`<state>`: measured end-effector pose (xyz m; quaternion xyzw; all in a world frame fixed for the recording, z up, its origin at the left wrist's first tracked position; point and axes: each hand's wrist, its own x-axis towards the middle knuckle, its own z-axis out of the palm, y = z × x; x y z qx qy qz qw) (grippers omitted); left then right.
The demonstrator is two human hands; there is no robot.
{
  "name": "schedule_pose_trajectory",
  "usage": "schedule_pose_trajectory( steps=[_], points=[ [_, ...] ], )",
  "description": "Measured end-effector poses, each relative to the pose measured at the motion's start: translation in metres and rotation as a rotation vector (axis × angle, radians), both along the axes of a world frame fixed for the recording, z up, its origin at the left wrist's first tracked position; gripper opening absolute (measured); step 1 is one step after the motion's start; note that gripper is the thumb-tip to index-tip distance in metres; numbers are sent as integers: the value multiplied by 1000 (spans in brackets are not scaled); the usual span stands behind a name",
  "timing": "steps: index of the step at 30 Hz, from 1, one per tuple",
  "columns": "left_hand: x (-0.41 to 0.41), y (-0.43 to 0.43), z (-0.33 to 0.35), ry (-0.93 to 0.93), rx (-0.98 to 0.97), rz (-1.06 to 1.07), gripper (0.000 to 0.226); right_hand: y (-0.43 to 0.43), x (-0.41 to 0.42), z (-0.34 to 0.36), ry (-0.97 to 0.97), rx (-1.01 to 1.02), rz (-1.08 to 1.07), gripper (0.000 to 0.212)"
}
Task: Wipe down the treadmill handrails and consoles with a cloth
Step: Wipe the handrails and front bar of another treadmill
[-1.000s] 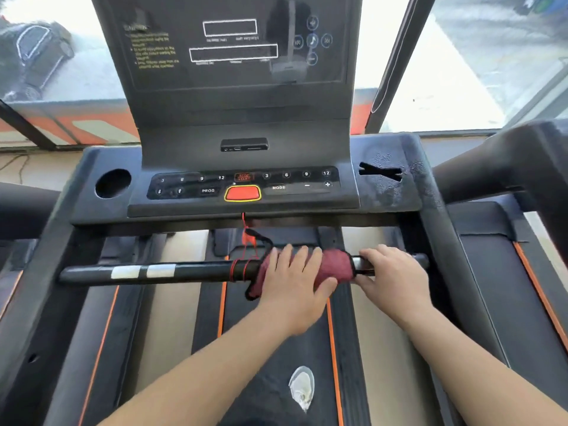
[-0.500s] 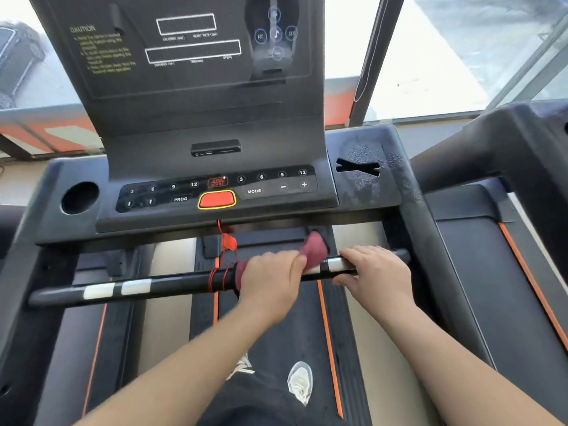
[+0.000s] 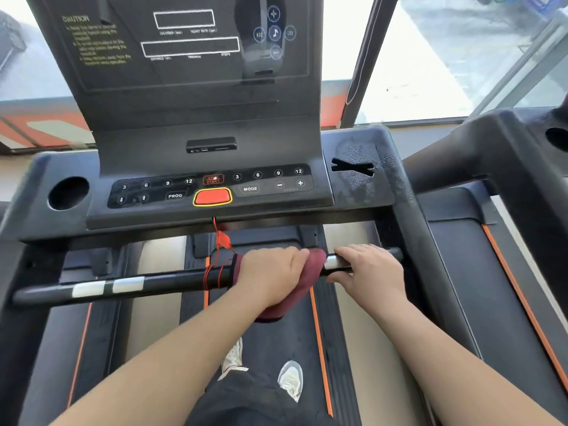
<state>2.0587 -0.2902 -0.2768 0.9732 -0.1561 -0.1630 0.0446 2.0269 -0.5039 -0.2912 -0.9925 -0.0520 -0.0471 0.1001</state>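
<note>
A black front handrail [image 3: 172,282] with silver sensor bands runs across the treadmill below the console [image 3: 212,186]. My left hand [image 3: 270,278] grips a dark red cloth [image 3: 307,278] wrapped over the bar near its middle; the cloth hangs down behind my wrist. My right hand [image 3: 368,272] holds the same bar just to the right, fingers curled over a silver band. A red safety cord [image 3: 219,262] is wound round the bar just left of the cloth.
The upright display panel [image 3: 184,56] rises behind the button strip with its red stop key [image 3: 212,196]. A cup hole [image 3: 68,192] sits at the console's left. A neighbouring treadmill's frame [image 3: 507,149] stands at right. My shoes [image 3: 290,379] are on the belt below.
The left hand closed round the cloth on the bar and worked it a little; more cloth now hangs below the bar. The right hand stayed on the bar. The camera shifted.
</note>
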Motion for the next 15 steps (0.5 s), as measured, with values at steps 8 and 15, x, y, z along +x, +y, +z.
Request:
schedule_pose_trajectory(
  steps=[8,15],
  points=[
    [-23,4,-10,-117,76,-47,54,1,-1,1,-21,36,15,48],
    [2,-22,-15,-54,64,-100,68,-22,-21,15,-137,253,-91,43]
  ],
)
